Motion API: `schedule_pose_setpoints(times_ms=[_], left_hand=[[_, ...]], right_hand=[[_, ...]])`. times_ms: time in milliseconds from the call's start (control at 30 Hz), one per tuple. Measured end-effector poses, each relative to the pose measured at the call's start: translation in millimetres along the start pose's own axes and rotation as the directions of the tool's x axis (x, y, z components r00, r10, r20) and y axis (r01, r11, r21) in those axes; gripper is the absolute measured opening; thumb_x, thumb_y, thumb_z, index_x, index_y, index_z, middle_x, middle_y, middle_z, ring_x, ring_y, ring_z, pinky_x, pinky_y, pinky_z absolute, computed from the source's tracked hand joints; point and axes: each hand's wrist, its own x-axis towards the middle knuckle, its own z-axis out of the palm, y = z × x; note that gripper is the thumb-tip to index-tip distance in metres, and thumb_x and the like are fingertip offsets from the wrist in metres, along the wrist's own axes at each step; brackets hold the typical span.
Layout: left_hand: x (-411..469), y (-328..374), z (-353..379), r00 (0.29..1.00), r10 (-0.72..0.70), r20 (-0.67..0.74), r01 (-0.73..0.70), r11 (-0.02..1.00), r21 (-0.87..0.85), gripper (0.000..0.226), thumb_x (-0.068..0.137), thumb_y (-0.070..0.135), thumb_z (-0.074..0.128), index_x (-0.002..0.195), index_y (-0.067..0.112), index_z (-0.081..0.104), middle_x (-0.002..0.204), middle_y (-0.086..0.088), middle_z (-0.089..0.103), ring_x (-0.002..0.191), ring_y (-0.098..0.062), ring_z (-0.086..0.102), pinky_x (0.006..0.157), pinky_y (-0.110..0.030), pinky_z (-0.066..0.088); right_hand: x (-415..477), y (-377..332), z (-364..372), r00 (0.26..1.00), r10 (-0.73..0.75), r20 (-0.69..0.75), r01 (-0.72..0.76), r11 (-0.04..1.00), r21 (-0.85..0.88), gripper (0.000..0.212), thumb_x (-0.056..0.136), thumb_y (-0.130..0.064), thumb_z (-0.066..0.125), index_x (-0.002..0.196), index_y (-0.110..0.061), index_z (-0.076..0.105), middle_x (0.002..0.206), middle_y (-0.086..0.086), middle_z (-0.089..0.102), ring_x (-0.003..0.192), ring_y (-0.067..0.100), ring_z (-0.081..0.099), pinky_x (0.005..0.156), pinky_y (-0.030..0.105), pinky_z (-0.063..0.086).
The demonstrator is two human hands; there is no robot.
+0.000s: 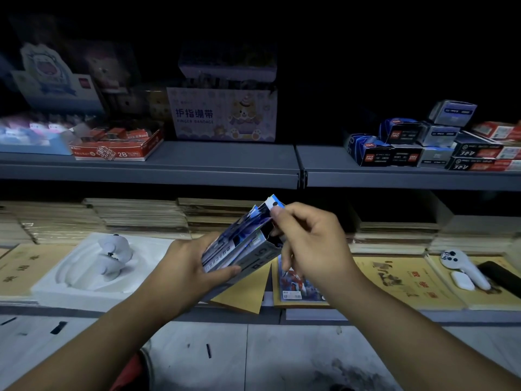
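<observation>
A blue and grey cardboard box (242, 244) is tilted in front of the lower shelf, its open end pointing up and right. My left hand (191, 266) grips its lower end from beneath, fingers curled round the side. At the open top, my right hand (307, 238) pinches the box's raised flap (272, 203) between thumb and forefinger. What is inside the box is hidden.
The lower shelf holds stacked tan notebooks (135, 215), a white moulded tray (93, 266) with a white object in it, a colourful booklet (296, 286) and a white handheld device (465, 266). The upper shelf (225, 162) carries a finger-bandage carton (222, 114), a red 2B box (118, 145) and stacked small boxes (423, 145).
</observation>
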Motion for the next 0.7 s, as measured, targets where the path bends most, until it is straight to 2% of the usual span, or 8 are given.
schedule_pose_setpoints(times_ms=[133,200,267,333,400,500,600,700], left_hand=[[0,1,0,1.0,0.0,-0.005,0.0,1.0,0.007,0.028,0.08,0.042,0.081,0.096,0.047,0.059,0.075,0.021,0.066,0.087,0.005,0.06,0.067,-0.013,0.046],[0,1,0,1.0,-0.005,-0.005,0.005,1.0,0.012,0.027,0.08,0.041,0.081,0.099,0.042,0.062,0.075,0.02,0.066,0.086,0.005,0.06,0.067,-0.013,0.046],[0,1,-1,1.0,-0.009,-0.009,0.009,1.0,0.008,0.027,0.08,0.04,0.081,0.098,0.042,0.06,0.072,0.022,0.066,0.085,0.008,0.059,0.066,-0.011,0.046],[-1,3,-3,1.0,-0.005,-0.008,0.005,1.0,0.0,0.029,0.081,0.04,0.081,0.097,0.045,0.057,0.083,0.032,0.064,0.085,0.01,0.058,0.066,-0.01,0.046],[-1,4,-4,1.0,0.017,0.001,-0.017,1.0,0.007,0.032,0.081,0.039,0.081,0.095,0.049,0.054,0.093,0.044,0.057,0.087,0.011,0.058,0.066,-0.009,0.045],[-2,5,-4,0.999,0.038,0.01,-0.038,0.999,-0.004,0.033,0.082,0.038,0.081,0.094,0.053,0.054,0.092,0.043,0.059,0.084,0.01,0.06,0.065,-0.008,0.044],[-1,4,-3,0.999,0.037,0.004,-0.037,0.999,-0.003,0.032,0.081,0.038,0.081,0.095,0.051,0.055,0.091,0.042,0.06,0.082,0.01,0.06,0.065,-0.008,0.044],[1,1,-3,1.0,0.016,-0.011,-0.016,1.0,0.006,0.033,0.08,0.039,0.081,0.09,0.053,0.053,0.092,0.041,0.06,0.087,0.009,0.06,0.066,-0.008,0.045]], right_hand=[[3,2,1,0.996,0.039,-0.078,-0.03,0.993,0.116,0.027,0.102,-0.021,0.06,0.081,-0.012,0.074,0.068,0.033,0.061,0.043,0.028,0.047,0.041,0.029,0.039],[4,1,0,0.989,0.028,-0.143,-0.004,0.986,0.168,0.026,0.101,-0.016,0.06,0.079,-0.01,0.073,0.069,0.03,0.062,0.044,0.029,0.047,0.04,0.031,0.039],[5,0,-2,0.98,0.028,-0.197,0.014,0.978,0.209,0.027,0.101,-0.015,0.058,0.078,-0.006,0.069,0.059,0.026,0.059,0.04,0.027,0.045,0.041,0.029,0.039],[7,0,-4,0.972,0.043,-0.229,0.015,0.969,0.247,0.028,0.103,-0.015,0.056,0.081,0.0,0.065,0.053,0.017,0.058,0.036,0.024,0.044,0.041,0.028,0.039],[8,0,-4,0.973,0.075,-0.217,-0.004,0.951,0.311,0.023,0.104,-0.014,0.056,0.087,-0.001,0.064,0.063,0.014,0.064,0.038,0.022,0.049,0.039,0.028,0.041],[8,1,0,0.988,0.11,-0.107,-0.067,0.937,0.343,0.012,0.101,-0.014,0.062,0.091,-0.007,0.065,0.078,0.025,0.064,0.044,0.024,0.055,0.039,0.029,0.044],[9,1,2,0.993,0.097,-0.071,-0.069,0.945,0.321,0.006,0.099,-0.009,0.064,0.095,-0.007,0.069,0.077,0.018,0.067,0.048,0.025,0.056,0.041,0.03,0.045],[12,-1,-1,0.99,0.065,-0.127,-0.018,0.94,0.341,0.017,0.1,-0.003,0.057,0.101,-0.01,0.073,0.068,0.022,0.063,0.053,0.027,0.056,0.046,0.032,0.048]])
